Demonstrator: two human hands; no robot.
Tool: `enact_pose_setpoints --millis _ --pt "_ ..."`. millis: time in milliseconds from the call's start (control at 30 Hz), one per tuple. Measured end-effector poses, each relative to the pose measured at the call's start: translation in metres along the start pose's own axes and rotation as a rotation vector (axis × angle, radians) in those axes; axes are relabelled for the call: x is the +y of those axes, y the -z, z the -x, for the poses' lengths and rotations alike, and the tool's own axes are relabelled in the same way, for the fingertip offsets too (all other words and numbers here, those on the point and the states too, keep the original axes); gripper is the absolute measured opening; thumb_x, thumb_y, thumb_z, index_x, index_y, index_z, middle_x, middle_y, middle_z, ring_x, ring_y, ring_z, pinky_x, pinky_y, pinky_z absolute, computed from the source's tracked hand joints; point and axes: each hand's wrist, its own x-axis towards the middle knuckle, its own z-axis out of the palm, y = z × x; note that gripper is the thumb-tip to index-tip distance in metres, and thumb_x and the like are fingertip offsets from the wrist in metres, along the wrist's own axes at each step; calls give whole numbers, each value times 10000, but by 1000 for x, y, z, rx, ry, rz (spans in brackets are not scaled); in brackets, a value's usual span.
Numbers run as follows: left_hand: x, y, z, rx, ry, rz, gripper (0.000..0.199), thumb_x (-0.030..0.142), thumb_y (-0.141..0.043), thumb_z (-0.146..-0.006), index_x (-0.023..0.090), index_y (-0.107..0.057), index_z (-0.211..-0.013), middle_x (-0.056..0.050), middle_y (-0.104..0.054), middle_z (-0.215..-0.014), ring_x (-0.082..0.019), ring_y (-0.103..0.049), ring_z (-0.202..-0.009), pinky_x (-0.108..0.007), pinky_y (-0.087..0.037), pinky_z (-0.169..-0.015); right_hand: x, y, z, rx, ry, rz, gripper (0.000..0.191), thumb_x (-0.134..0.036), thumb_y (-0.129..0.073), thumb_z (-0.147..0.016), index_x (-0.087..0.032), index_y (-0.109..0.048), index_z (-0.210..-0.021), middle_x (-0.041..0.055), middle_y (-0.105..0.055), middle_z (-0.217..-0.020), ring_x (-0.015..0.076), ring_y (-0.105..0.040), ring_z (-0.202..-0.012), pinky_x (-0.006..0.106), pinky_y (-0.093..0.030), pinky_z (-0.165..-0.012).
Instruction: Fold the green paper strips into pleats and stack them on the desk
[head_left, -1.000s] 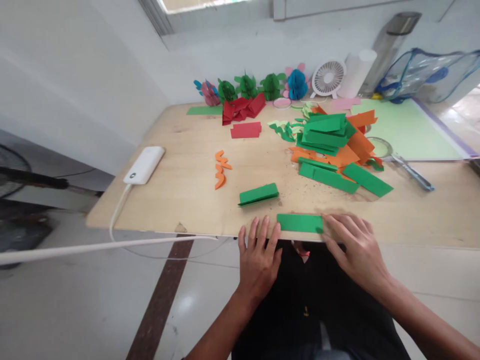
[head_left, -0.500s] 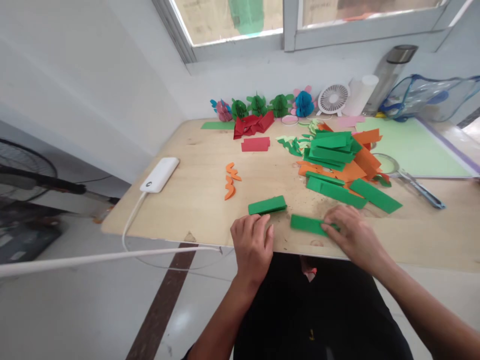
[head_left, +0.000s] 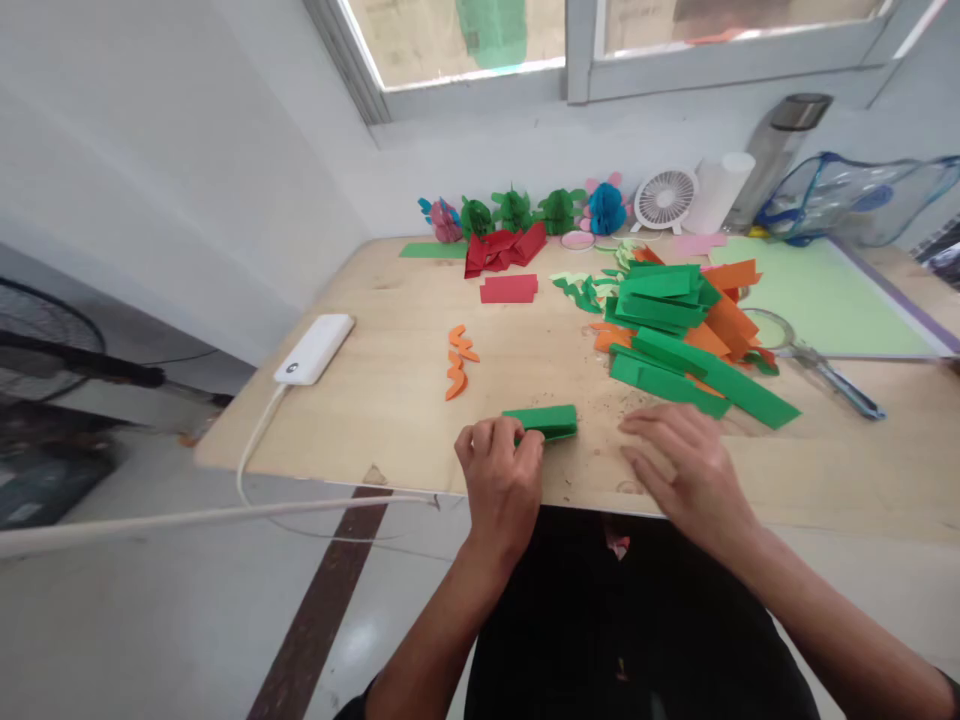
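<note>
Close to the table's front edge, my left hand [head_left: 501, 480] has its curled fingers on the left end of a folded green paper strip [head_left: 553, 421], which lies on the wood. The fingers hide that end of the strip. To the right, my right hand [head_left: 686, 470] hovers low over the table with fingers stretched and apart, holding nothing. Beyond it is a pile of folded green paper strips [head_left: 661, 300], with orange paper pieces [head_left: 727, 325] under and beside them. A long green strip [head_left: 720, 378] slants across the near side of the pile.
Orange paper cutouts [head_left: 459, 362] and a white power bank [head_left: 315, 350] lie on the left. Red folded paper [head_left: 506, 250] sits before a row of paper honeycomb figures [head_left: 517, 210]. A small fan [head_left: 666, 198], scissors [head_left: 836, 380] and a green sheet [head_left: 862, 300] are on the right.
The green strip under my right hand has left the front of the table; the hand is now empty. A longer green strip shows on the pile. My left fingers now grip the folded strip.
</note>
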Motion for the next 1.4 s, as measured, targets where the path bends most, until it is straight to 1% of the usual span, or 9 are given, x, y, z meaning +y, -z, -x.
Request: enact_pose_setpoints --millis 133,367,500,633,800,933,1067,1233,1400 --pt "4 7 -3 -40 -6 44 198 132 -542 -884 190 -629 -716 -57 -587 -763 -223 -452 -819 -388 -330 -805 -19 -27 0 -49 13 -69 147 -206 -552 -906 -198 -604 -1043 50 -683 -961 190 -582 -904 352 -405 -792" --pt "7 8 -3 -105 -46 138 211 131 -507 -920 193 -600 -741 -4 -671 -743 -199 -524 -809 -400 -304 -879 -14 -53 -11 -35 -53 13 150 -195 -540 -896 -190 -592 -1037 67 -672 -994 211 -551 -921 365 -373 -821" --pt "5 6 -1 -156 -39 206 202 148 -480 -944 195 -606 -792 1 -726 -857 -198 -566 -841 -404 -301 -902 -12 -56 -15 -35 -25 3 117 -188 -554 -888 -186 -605 -994 67 -669 -982 211 -548 -928 357 -370 -811" --pt "-3 4 -5 -276 20 310 211 334 -470 -968 195 -626 -1002 -40 -727 -1030 -225 -592 -944 -419 -311 -901 -9 -54 -22 -59 46 -39 139 -190 -530 -921 -193 -615 -811 33 -674 -845 177 -558 -845 340 -367 -785" --pt "-21 1 -12 -360 139 283 376 442 -381 -980 184 -620 -1114 -92 -707 -1096 -296 -552 -1110 -506 -275 -967 -4 -27 -20 -152 132 -79 156 -154 -489 -938 -179 -616 -851 24 -675 -793 145 -582 -769 332 -392 -806" --pt "-18 9 -3 -300 103 356 352 404 -389 -977 198 -596 -1175 -93 -677 -1182 -305 -495 -1219 -544 -229 -1035 -2 2 1 -183 54 -62 127 -143 -502 -930 -183 -600 -860 31 -699 -863 148 -625 -831 347 -395 -877" --pt "2 16 13 -318 44 588 300 364 -522 -931 226 -570 -1194 -60 -682 -1158 -248 -555 -1145 -491 -287 -1053 -3 15 21 -205 -22 -39 117 -150 -515 -925 -194 -589 -846 25 -714 -908 152 -634 -844 356 -389 -901" --pt "26 0 25 -219 201 671 143 202 -554 -907 237 -625 -1026 -6 -705 -900 -179 -620 -907 -418 -410 -964 -5 12 35 -212 -156 -54 100 -210 -523 -932 -207 -590 -859 -1 -682 -775 145 -611 -725 342 -401 -811" --pt "38 -13 29 -78 232 519 181 172 -560 -893 202 -604 -1066 -37 -692 -904 -184 -620 -857 -404 -455 -906 -3 -2 38 -132 -269 73 130 -272 -508 -937 -202 -609 -896 3 -660 -723 163 -579 -681 337 -388 -743"
